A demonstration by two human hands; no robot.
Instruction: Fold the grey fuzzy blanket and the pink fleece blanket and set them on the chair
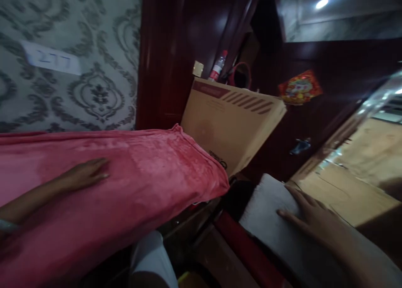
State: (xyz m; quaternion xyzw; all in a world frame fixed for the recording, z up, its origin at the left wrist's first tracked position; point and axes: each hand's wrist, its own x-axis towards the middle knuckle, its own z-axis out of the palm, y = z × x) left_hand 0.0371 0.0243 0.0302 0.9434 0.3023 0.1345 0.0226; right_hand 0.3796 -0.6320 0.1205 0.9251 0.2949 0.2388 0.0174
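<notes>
A ceiling light glares over a dim, blurred view.

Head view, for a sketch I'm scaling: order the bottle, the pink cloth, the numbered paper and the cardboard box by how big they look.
Largest to smallest, as they look:
1. Pink cloth, running out of frame
2. Cardboard box
3. Numbered paper
4. Bottle

The single view looks from the person's head, forward and down. The left hand and right hand are close to it, the box farther ahead; its top right takes in a ceiling light.
</notes>
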